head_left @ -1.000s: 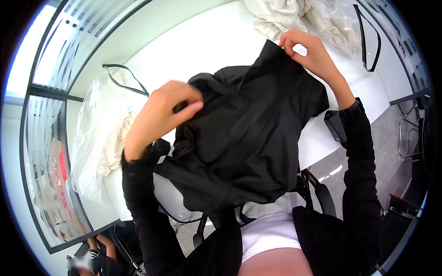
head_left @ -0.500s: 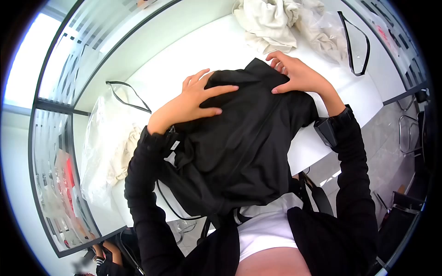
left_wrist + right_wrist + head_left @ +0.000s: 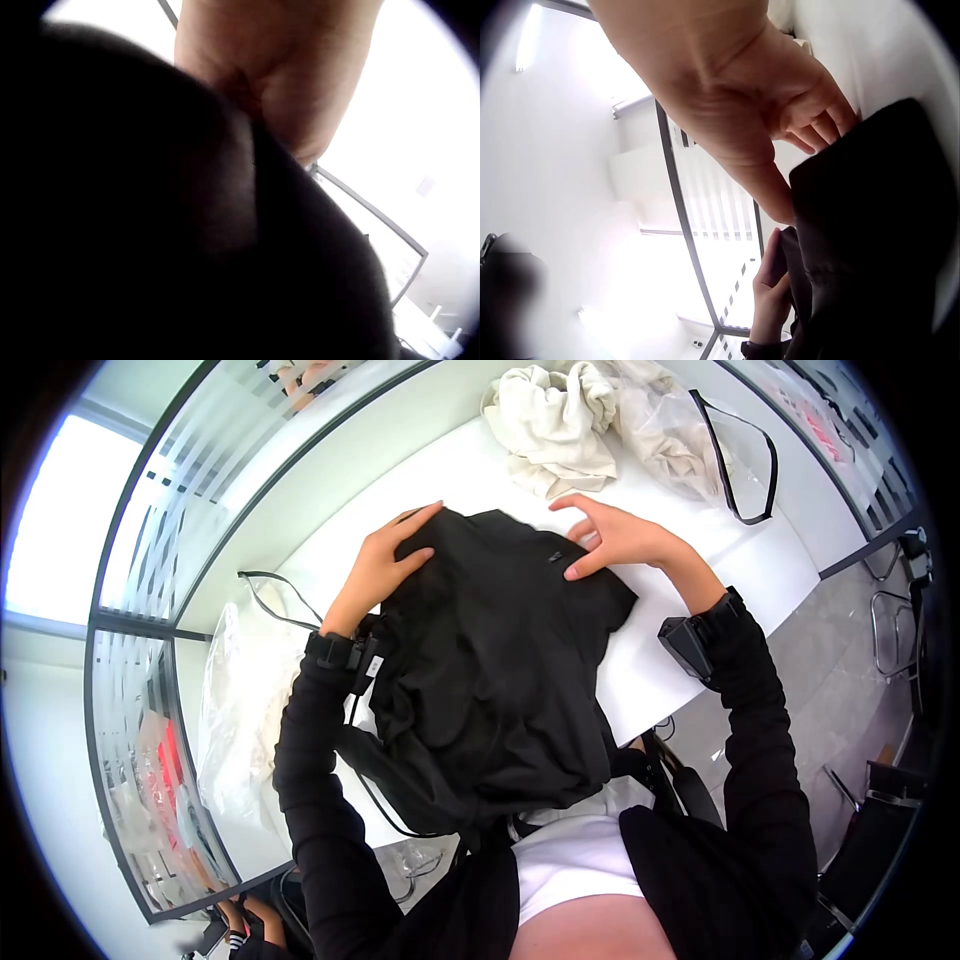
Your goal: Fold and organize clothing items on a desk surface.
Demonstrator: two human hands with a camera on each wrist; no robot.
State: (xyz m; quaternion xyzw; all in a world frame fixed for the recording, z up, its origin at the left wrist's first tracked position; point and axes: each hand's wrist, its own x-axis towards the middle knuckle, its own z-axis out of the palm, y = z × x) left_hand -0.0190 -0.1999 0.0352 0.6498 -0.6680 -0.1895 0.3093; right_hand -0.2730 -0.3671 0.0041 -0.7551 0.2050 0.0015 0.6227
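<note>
A black garment [image 3: 490,660] lies spread on the white table [image 3: 760,570], its lower part hanging over the near edge onto my lap. My left hand [image 3: 385,565] rests flat on its upper left edge with straight fingers. On the upper right edge my right hand [image 3: 610,535] presses down with fingers spread. In the left wrist view the black garment [image 3: 187,247] fills most of the picture under my left hand [image 3: 277,67]. The right wrist view shows my right hand [image 3: 780,105] with its thumb on the black garment [image 3: 877,240].
A crumpled cream cloth [image 3: 550,420] lies at the far side of the table beside a clear plastic bag [image 3: 690,430] with a black rim. A second clear bag [image 3: 250,690] holding cream fabric sits at the left. Glass partitions surround the table.
The garment has come down from being held up to lying on the table. Both hands let go of their grip and now press flat on its upper edge.
</note>
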